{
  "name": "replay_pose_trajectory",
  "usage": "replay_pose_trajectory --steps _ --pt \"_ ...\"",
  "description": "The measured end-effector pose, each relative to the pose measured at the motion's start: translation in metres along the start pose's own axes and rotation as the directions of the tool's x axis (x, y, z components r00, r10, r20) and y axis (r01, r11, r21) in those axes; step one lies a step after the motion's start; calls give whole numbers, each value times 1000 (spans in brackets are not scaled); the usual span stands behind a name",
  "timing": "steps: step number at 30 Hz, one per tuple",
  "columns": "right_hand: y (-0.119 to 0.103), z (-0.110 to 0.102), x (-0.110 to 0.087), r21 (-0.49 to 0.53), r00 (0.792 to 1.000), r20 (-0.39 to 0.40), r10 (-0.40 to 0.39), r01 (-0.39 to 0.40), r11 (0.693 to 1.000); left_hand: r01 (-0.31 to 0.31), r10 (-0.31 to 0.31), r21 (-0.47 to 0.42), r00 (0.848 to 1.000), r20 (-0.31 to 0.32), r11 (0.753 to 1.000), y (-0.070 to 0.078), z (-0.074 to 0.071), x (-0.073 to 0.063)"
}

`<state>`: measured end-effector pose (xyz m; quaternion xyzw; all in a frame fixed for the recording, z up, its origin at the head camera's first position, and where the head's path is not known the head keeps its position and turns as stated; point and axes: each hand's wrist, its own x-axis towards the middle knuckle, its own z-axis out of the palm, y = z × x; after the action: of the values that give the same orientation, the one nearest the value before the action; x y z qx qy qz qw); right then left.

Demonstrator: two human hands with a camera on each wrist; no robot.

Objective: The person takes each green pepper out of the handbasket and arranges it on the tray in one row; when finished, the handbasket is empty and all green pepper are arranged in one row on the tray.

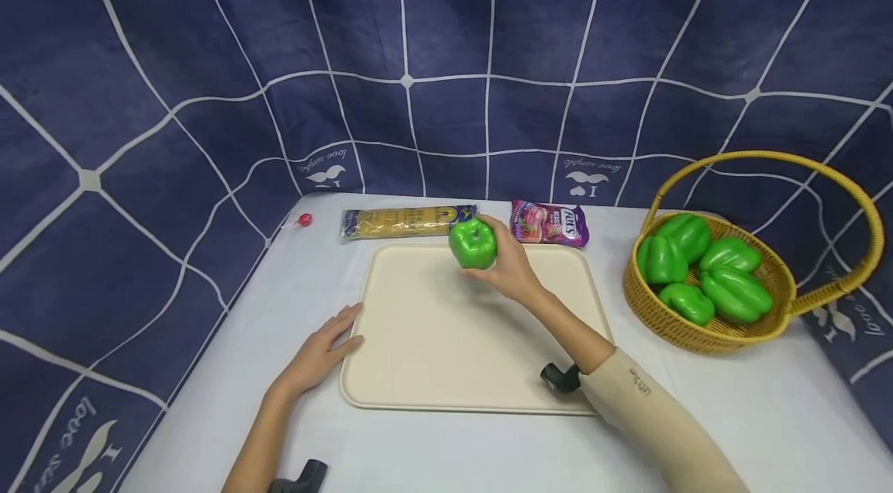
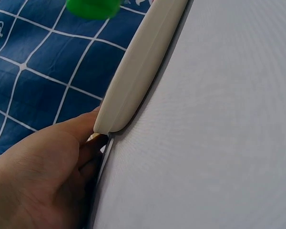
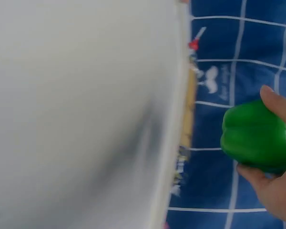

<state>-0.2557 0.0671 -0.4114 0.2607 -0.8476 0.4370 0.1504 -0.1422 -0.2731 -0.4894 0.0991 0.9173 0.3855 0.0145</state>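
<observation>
My right hand (image 1: 512, 264) grips a green bell pepper (image 1: 473, 243) above the far part of a cream tray (image 1: 446, 369). In the right wrist view, thumb and fingers lie on either side of the bell pepper (image 3: 255, 136). At the tray's left edge my left hand (image 1: 321, 353) lies with its fingers extended, touching the rim. The left wrist view shows this hand (image 2: 47, 167) against the tray's side (image 2: 138, 67); some of its fingers are hidden there. Several more green bell peppers (image 1: 732, 291) sit in a wicker basket (image 1: 656, 315) at the right.
Behind the tray lie a long pack of pasta (image 1: 401, 222) and a purple snack bag (image 1: 549, 223). A red lollipop (image 1: 304, 219) is at the far left. The basket's tall handle (image 1: 865, 237) arches upward. A blue checked cloth (image 1: 446, 43) hangs behind the white table (image 1: 446, 454).
</observation>
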Motion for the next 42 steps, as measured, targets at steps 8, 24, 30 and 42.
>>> replay_pose_trajectory --steps 8,24,30,42 --pt "27 30 -12 -37 984 52 171 -169 985 27 -27 21 1000 10 999 0 2 3" --pt "11 27 -16 -44 944 286 167 -161 986 26 -26 1 999 47 1000 1 -2 0" --pt "-4 47 -4 -19 936 326 133 -134 991 86 -82 -37 991 109 996 1 -12 -11" --pt "-43 118 23 31 943 300 141 -158 987 104 -95 -60 987 132 993 2 -11 -11"
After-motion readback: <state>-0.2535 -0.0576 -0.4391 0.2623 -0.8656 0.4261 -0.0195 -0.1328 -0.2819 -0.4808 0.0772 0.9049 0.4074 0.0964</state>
